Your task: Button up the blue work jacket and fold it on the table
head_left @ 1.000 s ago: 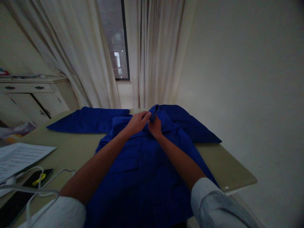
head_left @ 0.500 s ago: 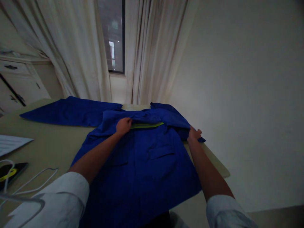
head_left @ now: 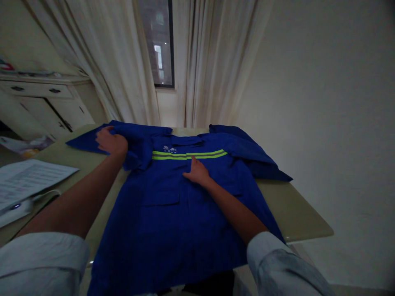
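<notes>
Blue work jacket lies face up on beige tabletop, collar at far side, hi-vis stripes across chest. R hand open, palm down just below stripes, apparently pinning front flat. L hand curled over folded L sleeve; firm grip vs. contact: can't tell. R sleeve lies bunched at far R. Papers beside L forearm, white cabinet beyond; neither obstructs jacket.

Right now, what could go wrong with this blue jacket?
The near hem of the jacket seems to hang past the edge of the table, so it could slide off. The left hand bunching the sleeve could pull it askew. That forearm passes close to the papers, which could get swept aside.
</notes>
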Available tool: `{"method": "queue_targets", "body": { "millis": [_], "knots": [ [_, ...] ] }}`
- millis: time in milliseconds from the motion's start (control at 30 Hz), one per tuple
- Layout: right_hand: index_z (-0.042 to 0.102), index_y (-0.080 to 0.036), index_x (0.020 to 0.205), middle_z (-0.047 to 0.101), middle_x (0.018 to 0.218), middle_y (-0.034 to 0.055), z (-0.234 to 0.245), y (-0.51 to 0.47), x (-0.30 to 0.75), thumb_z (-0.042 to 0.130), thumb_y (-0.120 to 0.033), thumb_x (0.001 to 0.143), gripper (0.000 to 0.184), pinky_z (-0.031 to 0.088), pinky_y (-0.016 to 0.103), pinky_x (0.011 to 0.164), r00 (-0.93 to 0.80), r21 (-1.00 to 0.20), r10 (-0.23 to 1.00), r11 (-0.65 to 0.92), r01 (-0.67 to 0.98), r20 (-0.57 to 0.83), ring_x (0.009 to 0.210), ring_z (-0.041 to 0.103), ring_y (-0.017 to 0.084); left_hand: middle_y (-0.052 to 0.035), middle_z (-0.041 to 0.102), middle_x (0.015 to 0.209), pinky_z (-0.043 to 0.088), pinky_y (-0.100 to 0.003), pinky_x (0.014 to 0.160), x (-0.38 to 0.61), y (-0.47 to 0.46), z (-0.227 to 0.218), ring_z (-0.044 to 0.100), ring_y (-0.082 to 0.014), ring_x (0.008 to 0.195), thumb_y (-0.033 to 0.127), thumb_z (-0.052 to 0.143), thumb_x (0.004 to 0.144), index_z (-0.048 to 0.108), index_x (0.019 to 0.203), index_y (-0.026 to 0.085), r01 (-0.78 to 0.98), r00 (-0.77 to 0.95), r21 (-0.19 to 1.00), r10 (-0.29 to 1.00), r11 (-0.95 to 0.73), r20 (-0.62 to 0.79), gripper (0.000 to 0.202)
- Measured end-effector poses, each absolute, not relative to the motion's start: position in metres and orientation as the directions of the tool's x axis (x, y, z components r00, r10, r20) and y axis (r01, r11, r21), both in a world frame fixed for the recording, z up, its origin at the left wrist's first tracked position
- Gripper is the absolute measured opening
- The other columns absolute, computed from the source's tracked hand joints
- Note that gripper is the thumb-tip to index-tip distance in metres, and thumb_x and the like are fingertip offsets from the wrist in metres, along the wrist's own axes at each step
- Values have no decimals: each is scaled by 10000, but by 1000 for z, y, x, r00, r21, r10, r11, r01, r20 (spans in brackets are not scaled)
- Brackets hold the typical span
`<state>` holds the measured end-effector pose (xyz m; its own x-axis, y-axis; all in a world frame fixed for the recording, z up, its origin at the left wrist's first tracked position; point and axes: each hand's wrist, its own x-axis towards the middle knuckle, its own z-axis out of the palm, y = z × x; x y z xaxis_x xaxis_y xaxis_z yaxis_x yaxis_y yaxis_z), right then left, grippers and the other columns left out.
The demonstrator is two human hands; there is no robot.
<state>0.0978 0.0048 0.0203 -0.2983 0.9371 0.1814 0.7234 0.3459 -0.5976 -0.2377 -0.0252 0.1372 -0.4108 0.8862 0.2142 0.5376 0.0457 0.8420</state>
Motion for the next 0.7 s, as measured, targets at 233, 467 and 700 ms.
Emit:
{"method": "queue_targets", "body": {
  "millis": [233,467,700],
  "knots": [
    [610,-251,1217,670,867,-4,7,22,125,747,-155,600,640,561,370,793,-155,-967,987,5,255,-36,822,673,229,-72,767,1189,498,-362,1070,-89,-27,63,683,-244,1151,207,561,952,771,1145,199,805,43,570,975,-165,220,286],
    [531,-253,1121,661,936,-6,-7,12,147,701,-259,685,467,571,318,736,-71,-995,997,14,103,6,782,660,176,-118,651,1426,443,-481,1102,-33,-52,3,595,-313,1283,364,547,1001,663,1382,233,874,147,418,954,-249,262,419],
    [604,-239,1110,662,1139,64,-8,-1,142,571,-201,814,300,560,381,937,-237,-847,920,382,371,311,1029,649,220,-85,638,1439,441,-463,1055,-41,-51,4,570,-308,1279,334,544,999,586,1463,292,878,175,401,955,-262,241,468]
  ]
}}
